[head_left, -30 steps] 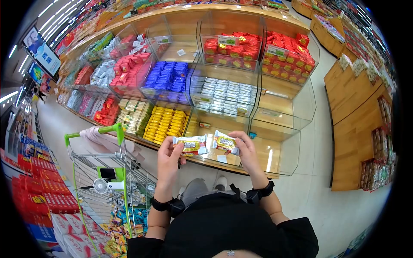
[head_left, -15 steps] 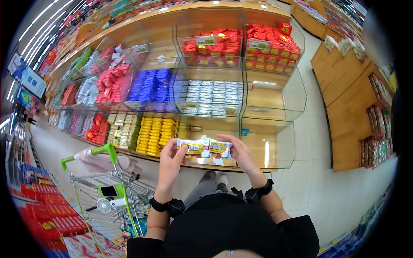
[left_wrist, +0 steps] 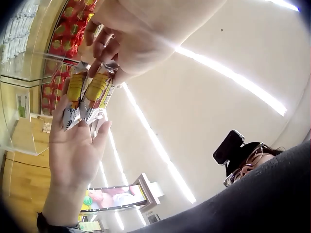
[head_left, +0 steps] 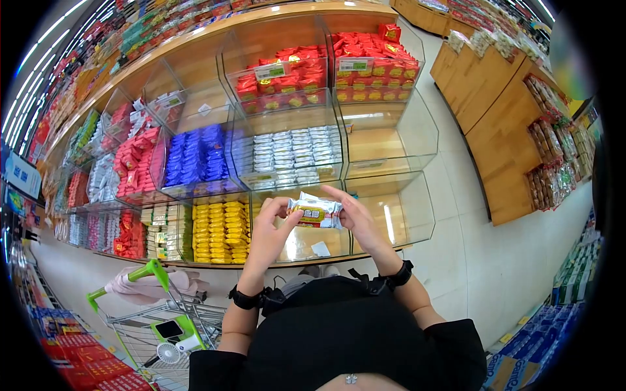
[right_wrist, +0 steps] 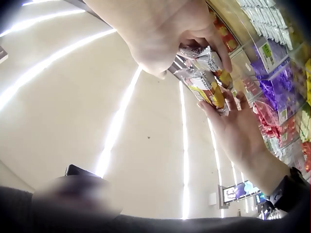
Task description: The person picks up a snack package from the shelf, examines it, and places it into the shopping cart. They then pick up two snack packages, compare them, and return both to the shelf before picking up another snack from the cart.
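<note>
Two wrapped snack bars with white, yellow and red wrappers lie side by side between the hands. The nearer snack bar [head_left: 313,214] shows its printed yellow side in the head view, and the farther snack bar [left_wrist: 74,94] shows beside it in the left wrist view. My left hand [head_left: 268,229] grips the bars at their left end, thumb over the near wrapper. At the other end, my right hand [head_left: 360,223] touches the crimped wrapper ends, its index finger extended. In the left wrist view, its palm faces the bar ends and its thumb stands apart.
Ahead is a stepped display with clear-walled bins of yellow packets [head_left: 220,228], blue packets [head_left: 195,155], silver packets [head_left: 297,150] and red packets [head_left: 375,58]. A shopping cart [head_left: 140,313] stands at the left, with a small white fan [head_left: 168,352]. A wooden shelf unit [head_left: 479,124] stands right.
The two bars, one in each hand and apart at first, have come together side by side. My right hand has moved left toward the left hand. The head view has shifted, moving the cart lower.
</note>
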Action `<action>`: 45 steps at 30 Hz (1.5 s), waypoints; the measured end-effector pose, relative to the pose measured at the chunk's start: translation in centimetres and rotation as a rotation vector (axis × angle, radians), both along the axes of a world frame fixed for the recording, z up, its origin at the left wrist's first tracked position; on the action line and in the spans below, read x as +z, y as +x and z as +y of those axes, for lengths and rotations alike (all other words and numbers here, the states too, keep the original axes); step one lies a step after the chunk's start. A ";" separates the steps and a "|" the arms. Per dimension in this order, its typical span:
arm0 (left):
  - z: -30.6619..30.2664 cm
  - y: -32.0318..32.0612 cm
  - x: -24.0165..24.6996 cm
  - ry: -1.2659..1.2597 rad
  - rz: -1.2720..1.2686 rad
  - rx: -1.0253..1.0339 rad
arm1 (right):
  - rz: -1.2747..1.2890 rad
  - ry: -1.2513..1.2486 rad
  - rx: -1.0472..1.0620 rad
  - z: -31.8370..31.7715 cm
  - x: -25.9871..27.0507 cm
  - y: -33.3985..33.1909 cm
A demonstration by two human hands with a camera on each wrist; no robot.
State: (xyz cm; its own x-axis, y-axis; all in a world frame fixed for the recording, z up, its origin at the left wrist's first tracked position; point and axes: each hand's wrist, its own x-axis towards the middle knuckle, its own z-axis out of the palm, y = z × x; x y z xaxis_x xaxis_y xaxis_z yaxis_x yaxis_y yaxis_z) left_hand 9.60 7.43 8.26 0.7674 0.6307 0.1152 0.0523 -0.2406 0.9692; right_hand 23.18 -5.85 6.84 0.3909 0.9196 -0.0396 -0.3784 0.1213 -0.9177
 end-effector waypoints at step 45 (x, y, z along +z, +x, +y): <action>5.8 7.4 0.9 -0.070 -0.209 -0.335 | -0.784 0.023 -0.091 3.7 5.0 5.6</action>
State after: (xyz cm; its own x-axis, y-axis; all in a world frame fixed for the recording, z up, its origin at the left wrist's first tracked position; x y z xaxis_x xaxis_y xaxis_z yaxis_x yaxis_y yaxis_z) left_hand 17.03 13.23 9.13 0.8966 0.3613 0.2562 -0.2177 -0.1442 0.9653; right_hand 28.80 -2.17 11.88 0.3705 0.8801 0.2970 0.3902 0.1427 -0.9096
